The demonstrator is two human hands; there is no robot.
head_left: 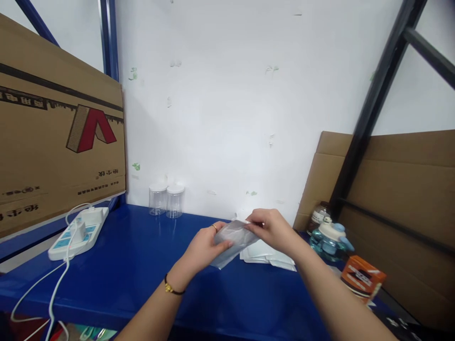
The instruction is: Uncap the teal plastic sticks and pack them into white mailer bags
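Above the blue tabletop [149, 265] I hold a translucent plastic bag [232, 237], tilted between my two hands. My left hand [204, 246] is closed on its left side, with the thumb lying across the front. At the bag's upper right edge, the fingers of my right hand [266, 227] pinch the plastic. Behind and below the right hand lies a pile of flat white packets [265, 253], partly covered by that hand and the bag. Whether the bag contains anything cannot be made out.
Two clear jars with white lids [166, 201] stand against the wall. A white power strip [80, 234] with cables lies at left, beside a large cardboard box [60, 132]. On the right are a teal bottle [329, 241], a brown jar [317, 218] and an orange box [362, 277].
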